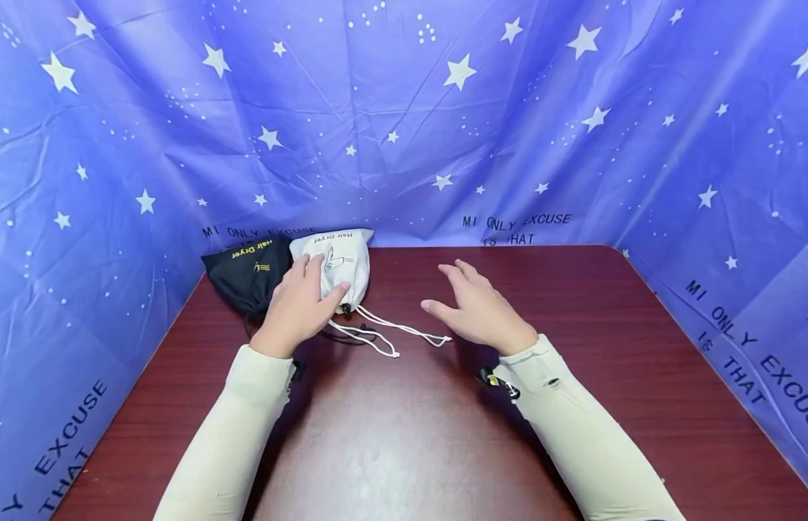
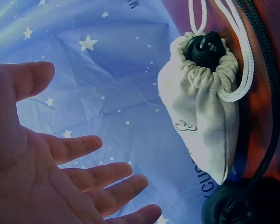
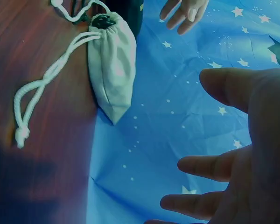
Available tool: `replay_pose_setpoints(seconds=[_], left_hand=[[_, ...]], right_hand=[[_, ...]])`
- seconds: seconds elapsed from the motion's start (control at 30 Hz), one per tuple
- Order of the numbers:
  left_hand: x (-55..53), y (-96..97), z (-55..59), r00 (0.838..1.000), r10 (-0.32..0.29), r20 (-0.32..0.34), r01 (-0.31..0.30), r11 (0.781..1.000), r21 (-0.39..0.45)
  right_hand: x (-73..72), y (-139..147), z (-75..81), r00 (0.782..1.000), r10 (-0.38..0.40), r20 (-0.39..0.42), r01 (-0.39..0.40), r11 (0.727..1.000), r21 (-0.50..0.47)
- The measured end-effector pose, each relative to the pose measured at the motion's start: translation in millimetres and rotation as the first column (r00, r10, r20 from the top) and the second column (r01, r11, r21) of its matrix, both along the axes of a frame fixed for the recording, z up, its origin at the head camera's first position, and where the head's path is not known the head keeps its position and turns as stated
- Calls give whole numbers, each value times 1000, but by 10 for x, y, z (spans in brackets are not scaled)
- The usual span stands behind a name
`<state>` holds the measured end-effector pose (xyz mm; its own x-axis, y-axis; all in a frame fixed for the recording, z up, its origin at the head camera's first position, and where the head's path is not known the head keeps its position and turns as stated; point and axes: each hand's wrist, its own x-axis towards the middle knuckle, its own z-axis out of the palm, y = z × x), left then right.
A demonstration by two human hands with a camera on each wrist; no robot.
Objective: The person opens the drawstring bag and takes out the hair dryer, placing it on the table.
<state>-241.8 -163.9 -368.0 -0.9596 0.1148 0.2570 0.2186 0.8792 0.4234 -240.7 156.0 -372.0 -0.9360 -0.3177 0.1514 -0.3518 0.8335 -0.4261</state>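
On white pouch, black pouch: "Hair Dryer" | left hand, right hand: spread, empty

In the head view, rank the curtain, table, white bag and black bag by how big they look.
1. Curtain
2. Table
3. White bag and black bag, unranked: they look alike in size, and the left hand partly covers both.

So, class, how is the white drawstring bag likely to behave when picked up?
The white drawstring bag would probably flex when gripped, since its fabric is creased and gathered at the neck. It seems unlikely to roll far, given its tapering, wedge-like shape. Its loose white cords would likely dangle.
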Motion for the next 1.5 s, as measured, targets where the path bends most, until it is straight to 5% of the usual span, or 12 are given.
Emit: replay_pose_setpoints(seconds=[0.47,0.77,1.5], left_hand=[[39,-51,-102,1000,6,-18,-7,999,-41],[22,-17,-196,1000,-11,1,11,999,-51],[-95,11,-241,1000,-9,-8,9,998,-63]], right_hand=[[25,-259,-309,999,42,11,-42,997,57],[85,-261,-346,999,43,31,-45,998,47],[-159,-584,-436,993,115,19,-116,991,63]])
